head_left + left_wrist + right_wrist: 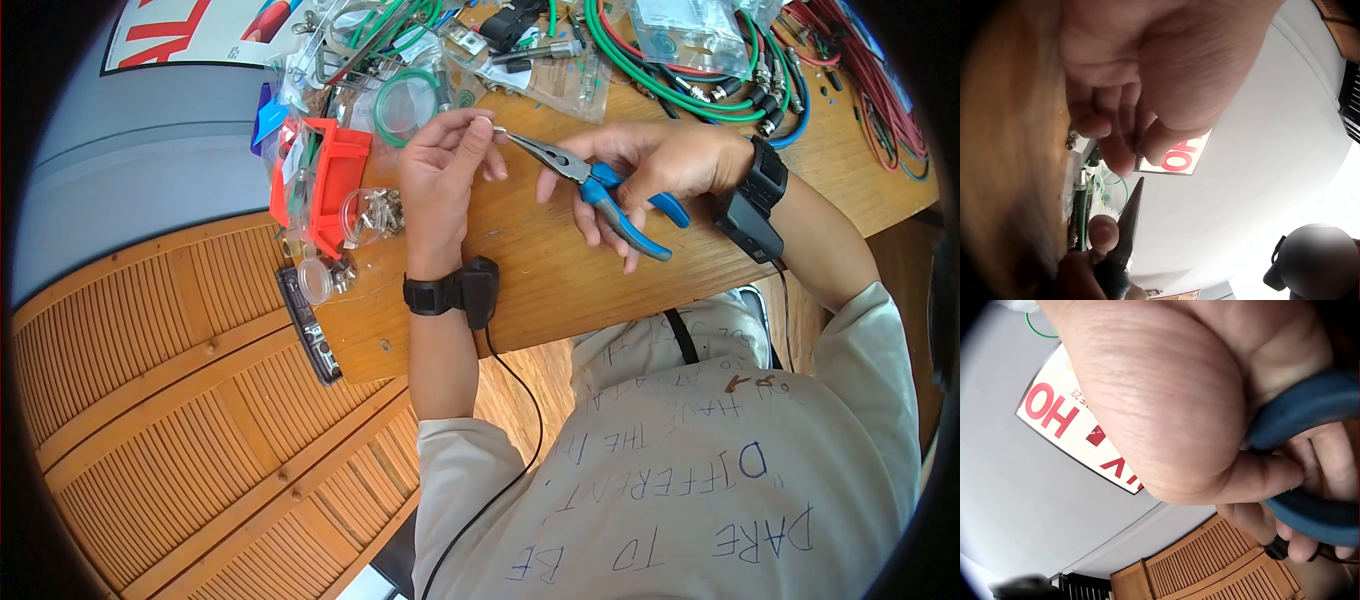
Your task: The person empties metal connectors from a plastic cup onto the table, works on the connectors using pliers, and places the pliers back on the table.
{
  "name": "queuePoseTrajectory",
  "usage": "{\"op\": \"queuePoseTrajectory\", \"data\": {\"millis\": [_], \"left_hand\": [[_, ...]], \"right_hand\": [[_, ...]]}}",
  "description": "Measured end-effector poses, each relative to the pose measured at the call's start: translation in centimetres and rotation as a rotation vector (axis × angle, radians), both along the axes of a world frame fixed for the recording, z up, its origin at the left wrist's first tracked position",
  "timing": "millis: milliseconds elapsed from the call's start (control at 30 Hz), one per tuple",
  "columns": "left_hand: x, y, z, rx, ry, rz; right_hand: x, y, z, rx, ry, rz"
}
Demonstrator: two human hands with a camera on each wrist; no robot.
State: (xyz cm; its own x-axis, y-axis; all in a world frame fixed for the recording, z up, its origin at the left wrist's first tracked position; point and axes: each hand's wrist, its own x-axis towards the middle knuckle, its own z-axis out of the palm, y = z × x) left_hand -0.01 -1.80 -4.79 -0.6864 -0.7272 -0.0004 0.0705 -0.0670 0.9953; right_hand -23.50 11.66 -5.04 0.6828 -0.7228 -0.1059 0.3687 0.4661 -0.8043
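Note:
My left hand [440, 170] pinches a small shiny metal piece [1139, 162] between thumb and fingertips; the fingers hide most of it. Blue-handled long-nose pliers [612, 208] are in my right hand [685, 160], with its thumb over a handle and fingers around the grips. The tips of the pliers point left, right at the left fingertips in the head view. In the left wrist view the pliers' nose stands just below the pinched piece. Curved blue handles [1310, 403] cross the right palm in the right wrist view.
Left of the hands stand a red plastic bin [340, 175] and a clear tub of small metal connectors [380, 213]. Green cable coils [690, 100], plastic bags [575, 90] and red wires [850, 60] lie along the far side of the wooden table [540, 300].

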Motion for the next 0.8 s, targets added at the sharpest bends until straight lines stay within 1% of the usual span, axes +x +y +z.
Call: {"op": "queuePoseTrajectory", "data": {"millis": [133, 367, 433, 600, 800], "left_hand": [[-0.14, 0.43, -0.05, -0.038, -0.04, -0.056], [-0.08, 0.22, -0.14, -0.037, -0.021, -0.071], [-0.06, 0.13, 0.02, 0.032, 0.007, -0.063], [-0.05, 0.16, -0.31, 0.027, 0.006, -0.063], [-0.06, 0.11, -0.44, 0.004, -0.006, -0.065]], "right_hand": [[0.08, 0.12, 0.06, 0.03, 0.01, 0.014], [0.01, -0.07, 0.04, 0.039, 0.014, 0.003], [0.02, -0.1, 0.09, 0.037, 0.011, -0.005], [-0.06, -0.22, -0.09, 0.017, 0.018, -0.039], [-0.16, -0.25, 0.06, 0.057, 0.011, -0.064]]}}
